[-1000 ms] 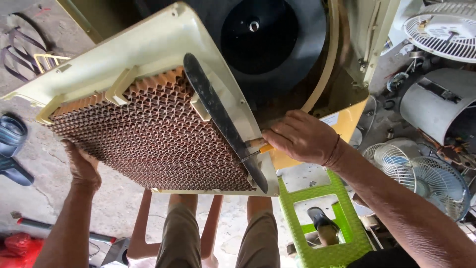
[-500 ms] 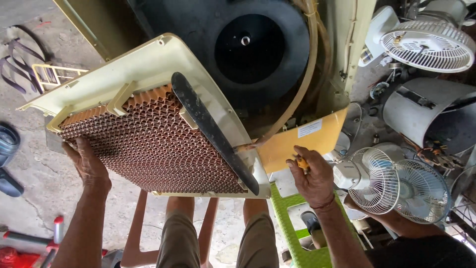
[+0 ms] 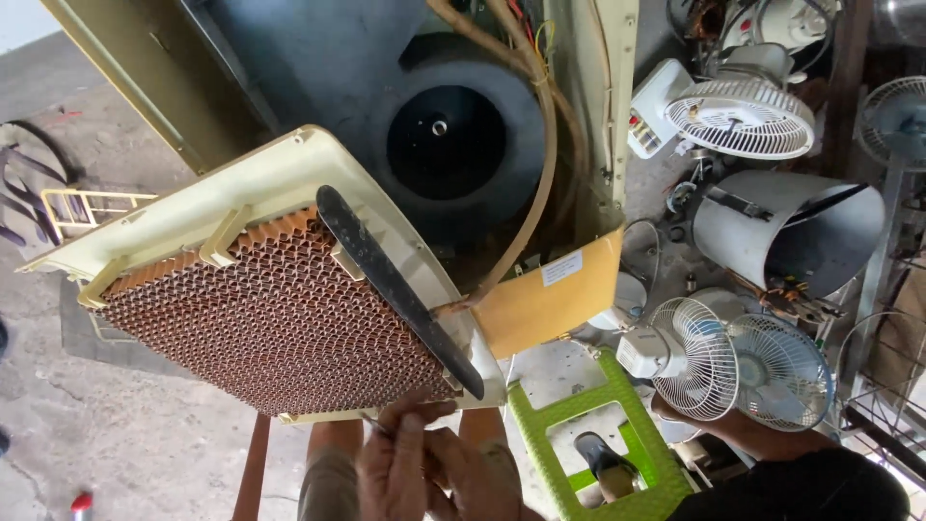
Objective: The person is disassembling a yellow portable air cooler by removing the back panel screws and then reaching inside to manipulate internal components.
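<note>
A cream plastic cooler panel (image 3: 241, 207) with a brown honeycomb pad (image 3: 260, 328) tilts over my knees. A black strip (image 3: 395, 289) runs diagonally across it. My left hand (image 3: 394, 465) and my right hand (image 3: 475, 479) are pressed together at the panel's lower edge, just under the end of the strip. Their fingers are curled around a thin metal tool (image 3: 372, 423), whose tip pokes out to the left. Behind the panel stands the open cooler body with a black blower wheel (image 3: 444, 145) and a tan hose (image 3: 535, 193).
A yellow-orange card (image 3: 545, 304) leans beside the panel, above a green plastic stool (image 3: 569, 425). Several small fans (image 3: 738, 116) and a grey drum housing (image 3: 781, 236) crowd the right side. A bare arm with a black sleeve (image 3: 743, 439) shows at lower right; whose it is I cannot tell.
My left hand has let go of the panel's left edge and joined my right hand at the lower edge. The right hand has dropped down from the yellow card. The view has shifted.
</note>
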